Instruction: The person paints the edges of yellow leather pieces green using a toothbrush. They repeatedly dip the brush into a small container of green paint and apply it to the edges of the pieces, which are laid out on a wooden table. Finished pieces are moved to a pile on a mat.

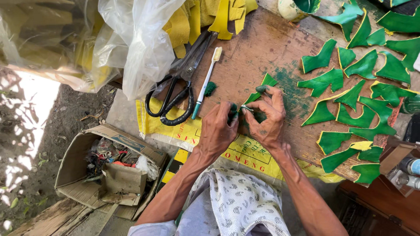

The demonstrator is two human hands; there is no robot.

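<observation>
Step in hand: dyeing, as it looks; a cut leather piece is being coloured green over the stained wooden bench [258, 48].
Left hand [217, 131]: closed, fingertips pinched on a small dark green dauber [233, 112] that meets the near end of the piece.
Right hand [267, 116]: curled over the green, yellow-edged leather piece [261, 89], pinning it with dye-stained fingers; the thumb side clamps its lower end.
Where the piece lies: on the bench between the two hands, its pointed tip sticking out beyond the right fingers toward the far edge.
Next move calls for: by my judgement, a steady hold with the right hand while the left strokes dye along the covered part, then a shift of grip to free that spot.
Finished pieces: many green leather cut-outs with yellow rims [350, 98] spread flat to the right, well apart from the hands.
Idle tools: a white toothbrush with a green handle end [206, 78] and large black-handled shears [175, 94] lie to the left.
Nearby: yellow leather scraps [197, 17] under clear plastic sheeting [140, 48]; a torn cardboard box of rubbish [109, 168] on the ground.
</observation>
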